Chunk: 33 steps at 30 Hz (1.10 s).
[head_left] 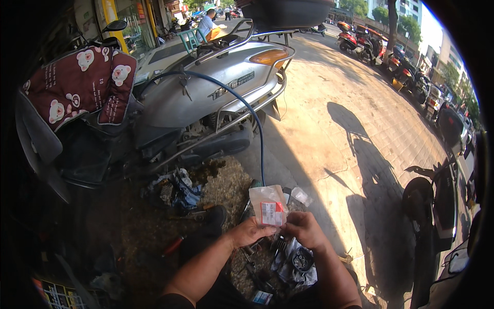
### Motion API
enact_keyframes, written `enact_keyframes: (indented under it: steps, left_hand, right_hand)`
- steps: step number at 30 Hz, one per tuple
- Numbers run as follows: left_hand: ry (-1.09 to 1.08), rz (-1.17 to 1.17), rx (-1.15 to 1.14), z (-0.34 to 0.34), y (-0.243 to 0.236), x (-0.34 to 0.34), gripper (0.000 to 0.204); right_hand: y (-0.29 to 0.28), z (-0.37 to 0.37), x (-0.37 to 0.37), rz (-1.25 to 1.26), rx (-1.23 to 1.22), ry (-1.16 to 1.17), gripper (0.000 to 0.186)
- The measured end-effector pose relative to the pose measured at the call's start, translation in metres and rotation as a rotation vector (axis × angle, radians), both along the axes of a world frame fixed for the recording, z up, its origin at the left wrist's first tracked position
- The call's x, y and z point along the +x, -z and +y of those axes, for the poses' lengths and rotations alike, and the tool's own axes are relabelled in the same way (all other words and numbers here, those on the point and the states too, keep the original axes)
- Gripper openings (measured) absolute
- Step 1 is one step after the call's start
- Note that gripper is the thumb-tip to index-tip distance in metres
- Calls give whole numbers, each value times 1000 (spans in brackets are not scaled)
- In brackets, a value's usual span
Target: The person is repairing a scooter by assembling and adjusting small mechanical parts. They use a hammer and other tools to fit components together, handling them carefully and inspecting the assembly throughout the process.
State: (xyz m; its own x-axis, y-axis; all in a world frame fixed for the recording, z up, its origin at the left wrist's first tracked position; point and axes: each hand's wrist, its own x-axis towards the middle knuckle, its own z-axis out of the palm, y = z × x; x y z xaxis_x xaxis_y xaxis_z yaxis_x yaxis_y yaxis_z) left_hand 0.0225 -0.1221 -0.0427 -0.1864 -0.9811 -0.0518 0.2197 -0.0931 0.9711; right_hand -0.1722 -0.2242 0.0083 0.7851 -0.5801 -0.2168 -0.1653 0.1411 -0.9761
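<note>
My left hand (249, 232) pinches the lower left of a small translucent packet (266, 195) with a red and white label, and my right hand (302, 229) grips its lower right corner. Both hands are closed on it. Just beyond the packet lie a small clear plastic piece (301, 195) and a blue hose (259, 129) running up across the scooter. Below my hands, dark metal parts (301, 261) and tools sit on a stained, cluttered patch of ground (224, 183), with some of the parts on crumpled plastic.
A silver scooter (182, 108) with a patterned maroon cover (77, 87) stands ahead. Left are a dirty rag (185, 191) and a red-handled tool (172, 246). Another scooter (437, 195) is close right. Parked scooters (368, 49) line the pavement (360, 87); a seated person (208, 28) is farther back.
</note>
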Motion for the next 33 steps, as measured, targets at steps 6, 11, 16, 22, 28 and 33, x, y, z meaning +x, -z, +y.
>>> enact_keyframes:
  steps: [6, 11, 16, 22, 28, 33]
  left_hand:
    - [118, 93, 76, 4, 0, -1, 36]
    - [139, 26, 84, 6, -3, -4, 34]
    - [190, 33, 190, 6, -8, -7, 31]
    - [227, 13, 206, 1, -5, -9, 30]
    - [303, 14, 129, 2, 2, -16, 33]
    - [224, 55, 211, 3, 1, -12, 36]
  right_hand:
    - [17, -2, -10, -90, 137, -39, 11]
    - [36, -1, -14, -98, 137, -30, 12]
    - [53, 2, -21, -147, 366, -3, 16]
    - [58, 3, -27, -262, 497, 3, 13]
    - [67, 11, -22, -75, 322, 54, 11]
    - [70, 12, -19, -89, 88, 210, 4]
